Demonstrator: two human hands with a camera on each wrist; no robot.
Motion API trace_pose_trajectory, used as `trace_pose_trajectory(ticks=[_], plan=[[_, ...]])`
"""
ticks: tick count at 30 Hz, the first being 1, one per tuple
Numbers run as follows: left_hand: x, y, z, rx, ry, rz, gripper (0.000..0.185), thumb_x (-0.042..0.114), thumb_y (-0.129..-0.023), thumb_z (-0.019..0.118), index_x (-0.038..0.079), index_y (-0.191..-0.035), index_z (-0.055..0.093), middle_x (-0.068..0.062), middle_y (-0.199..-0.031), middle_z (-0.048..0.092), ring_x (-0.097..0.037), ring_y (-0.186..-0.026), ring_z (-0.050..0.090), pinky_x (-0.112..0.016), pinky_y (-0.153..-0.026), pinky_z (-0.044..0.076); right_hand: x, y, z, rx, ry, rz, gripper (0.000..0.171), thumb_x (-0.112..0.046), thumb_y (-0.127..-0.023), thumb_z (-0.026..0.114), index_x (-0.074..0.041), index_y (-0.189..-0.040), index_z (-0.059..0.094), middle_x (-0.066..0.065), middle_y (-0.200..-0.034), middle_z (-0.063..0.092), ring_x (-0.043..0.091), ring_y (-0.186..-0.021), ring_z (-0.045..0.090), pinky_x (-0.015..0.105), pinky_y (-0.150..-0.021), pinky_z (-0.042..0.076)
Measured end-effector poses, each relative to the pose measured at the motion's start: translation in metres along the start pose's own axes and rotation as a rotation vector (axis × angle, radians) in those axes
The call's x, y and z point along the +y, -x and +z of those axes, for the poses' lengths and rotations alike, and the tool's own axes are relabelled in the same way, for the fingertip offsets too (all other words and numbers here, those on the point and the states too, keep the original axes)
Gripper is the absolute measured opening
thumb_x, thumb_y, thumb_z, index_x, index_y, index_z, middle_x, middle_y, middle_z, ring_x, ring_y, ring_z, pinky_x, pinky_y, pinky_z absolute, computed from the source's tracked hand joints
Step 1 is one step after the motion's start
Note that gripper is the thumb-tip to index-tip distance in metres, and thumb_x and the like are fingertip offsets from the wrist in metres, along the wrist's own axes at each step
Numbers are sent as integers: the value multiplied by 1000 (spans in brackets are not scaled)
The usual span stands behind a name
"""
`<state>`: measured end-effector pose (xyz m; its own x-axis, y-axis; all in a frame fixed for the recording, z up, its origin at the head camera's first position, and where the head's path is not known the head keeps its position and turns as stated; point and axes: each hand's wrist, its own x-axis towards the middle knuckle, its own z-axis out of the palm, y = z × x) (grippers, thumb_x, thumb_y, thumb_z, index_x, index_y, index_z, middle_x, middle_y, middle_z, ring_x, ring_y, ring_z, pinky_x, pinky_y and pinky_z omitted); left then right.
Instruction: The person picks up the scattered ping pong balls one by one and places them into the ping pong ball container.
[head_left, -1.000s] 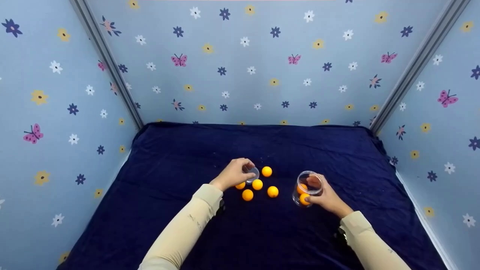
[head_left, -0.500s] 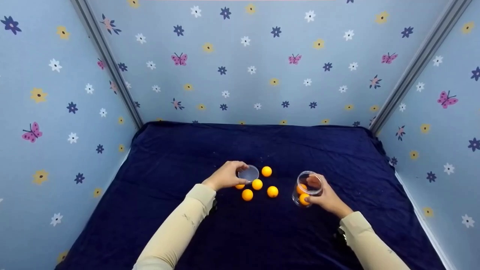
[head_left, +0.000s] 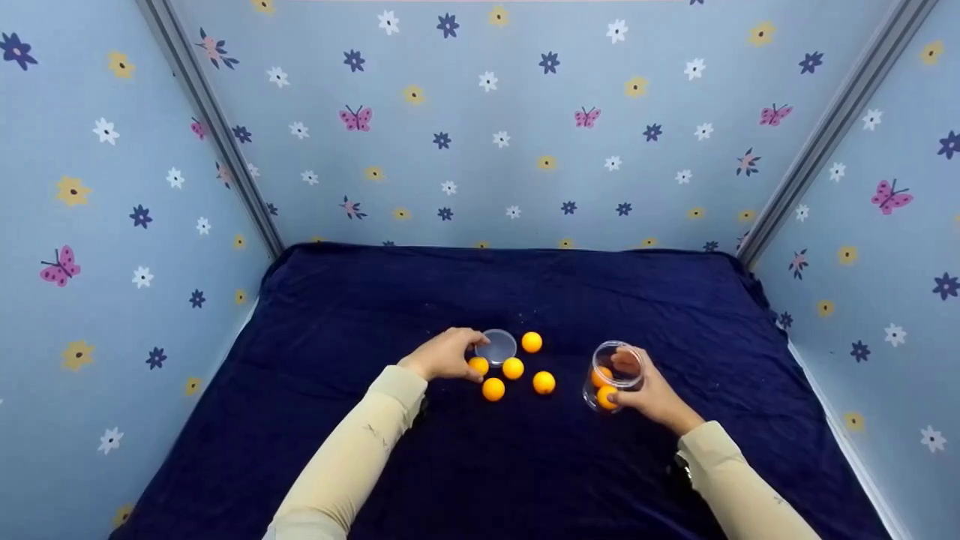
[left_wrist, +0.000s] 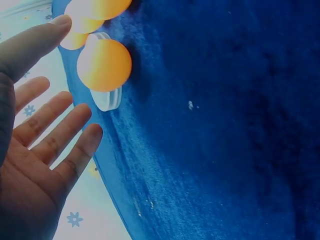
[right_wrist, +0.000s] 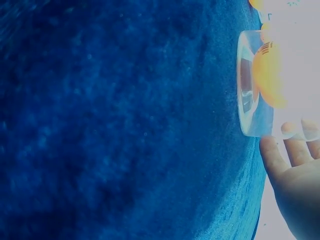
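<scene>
Gripping a clear plastic jar (head_left: 613, 376) of orange balls, the right hand (head_left: 654, 395) stays curled; the left hand (head_left: 442, 355) hovers open-fingered beside a loose orange ball (head_left: 478, 365).

Jar (head_left: 613, 375): clear glossy plastic. Lid (head_left: 496, 347): clear plastic, smooth. Balls (head_left: 513, 368): orange, smooth, matt plastic. Cloth (head_left: 360, 300): navy, soft, fuzzy. Walls (head_left: 525, 135): printed, matt.

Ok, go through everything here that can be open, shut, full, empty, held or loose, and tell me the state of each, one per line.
Clear jar: upright, lid off, holding at least two orange balls.
Lid: off the jar, lying flat on the cloth.
Loose orange balls: five on the cloth, outside the jar.
Left hand: fingers straight, beside the nearest loose ball, holding nothing.
Right hand: wrapped around the jar.
</scene>
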<state>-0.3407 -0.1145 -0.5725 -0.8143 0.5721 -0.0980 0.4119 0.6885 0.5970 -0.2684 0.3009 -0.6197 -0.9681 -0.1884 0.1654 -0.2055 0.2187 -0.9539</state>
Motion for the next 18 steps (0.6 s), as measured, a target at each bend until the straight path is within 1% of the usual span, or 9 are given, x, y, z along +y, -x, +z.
trace_pose_trajectory(ticks=[3,5,10,14,18], plan=[[-3,-2,2,-7,-48,1,69,21,-85,94,5,-146,67,-17,-140,71,-35,-125,66,-52,-109,54,-1,0,0,-4,-1,-5,81,16,-74,87,16,-144,45,40,-142,56,15,-128,61,21,-110,49],[-4,-3,3,-15,-81,-4,69,23,-85,95,6,-146,68,-15,-141,71,-34,-128,66,-50,-111,54,-1,0,-1,-6,2,-12,80,16,-75,87,16,-144,45,41,-142,56,15,-129,62,20,-111,49],[-5,-7,6,-12,-158,-4,67,25,-86,95,9,-146,69,-11,-143,71,-31,-133,65,-47,-114,53,-3,-2,-2,-9,7,-14,82,15,-75,87,16,-145,44,41,-143,56,17,-130,62,19,-112,48],[-6,-10,9,-11,-180,0,64,24,-87,94,8,-144,70,-11,-141,73,-30,-130,68,-46,-113,54,-3,-1,-2,-14,11,-7,84,14,-75,87,17,-146,42,41,-143,56,21,-131,62,20,-112,48],[-8,-10,12,-3,-191,23,56,20,-87,92,6,-139,74,-12,-135,75,-30,-123,71,-46,-109,56,-2,1,-1,-4,18,-4,83,14,-75,88,18,-145,44,41,-141,57,20,-130,64,19,-111,48]])
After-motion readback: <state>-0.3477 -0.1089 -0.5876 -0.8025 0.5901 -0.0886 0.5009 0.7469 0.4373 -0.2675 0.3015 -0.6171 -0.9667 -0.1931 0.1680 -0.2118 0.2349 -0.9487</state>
